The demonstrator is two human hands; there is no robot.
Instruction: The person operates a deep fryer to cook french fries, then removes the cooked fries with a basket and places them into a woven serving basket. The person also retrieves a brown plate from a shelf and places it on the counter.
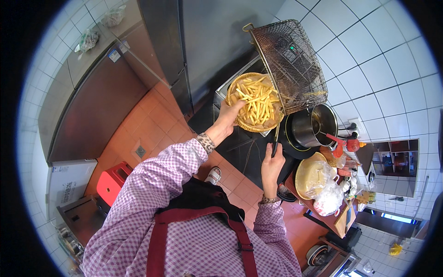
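Observation:
My left hand (225, 117) grips the near-left rim of a round wicker basket (242, 126), thumb over the edge. Brown paper lines the basket, and a heap of French fries (258, 98) lies on it. In my right hand (272, 164) is the black handle of a wire-mesh fryer basket (292, 59). The mesh basket is tilted up on its side beyond the wicker one, its rim along the wicker basket's right edge. A few yellow bits cling inside the mesh near its lower end. Part of a metal fryer (221, 93) shows beneath the wicker basket.
A steel pot (304, 130) with a red-handled ladle (333, 137) stands on a black cooker to the right. Beyond it, a brown table (327, 221) holds a yellow basin (301, 180), plastic bags, bottles and a cutting board (345, 219). A red stool (112, 181) stands on the tiled floor at left.

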